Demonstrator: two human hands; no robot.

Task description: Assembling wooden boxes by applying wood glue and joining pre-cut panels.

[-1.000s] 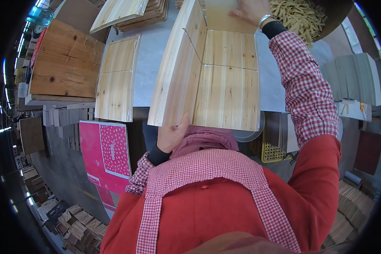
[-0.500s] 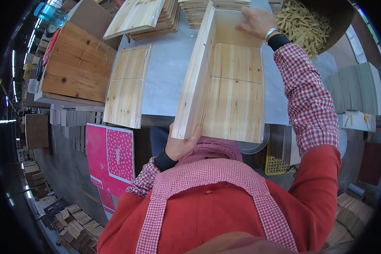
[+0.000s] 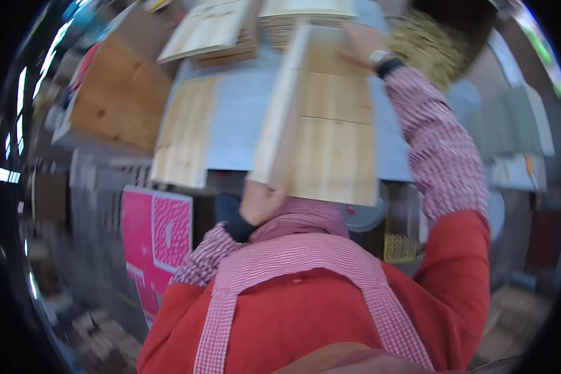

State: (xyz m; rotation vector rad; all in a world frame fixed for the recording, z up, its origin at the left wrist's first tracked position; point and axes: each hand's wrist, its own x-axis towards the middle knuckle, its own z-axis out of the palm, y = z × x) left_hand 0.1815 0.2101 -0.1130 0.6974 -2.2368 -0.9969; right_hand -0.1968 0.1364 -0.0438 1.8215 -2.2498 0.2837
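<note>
A partly built box of pale pine boards [image 3: 333, 159] is held over the near edge of the table, with a long side wall standing along its left. My left hand [image 3: 263, 201] is closed round the near left corner of this wooden box, below the side wall. At the far end my right hand [image 3: 360, 45] grips the end panel from the right, its fingers on the inner face. Motion blur softens both hands and the box. Left of the box lies a flat jointed pine panel [image 3: 184, 134].
Stacked pine boards [image 3: 209, 28] stand at the back left, with another stack [image 3: 305, 9] beside them. A brown wooden box [image 3: 118, 93] sits at the left. A container of yellowish strips [image 3: 427, 50] is at the back right. Grey-green panels [image 3: 511, 124] stand farther right.
The wooden box and both hands have shifted slightly left, and its far end sits a little lower in view. The whole view is now blurred. Both hands keep their hold.
</note>
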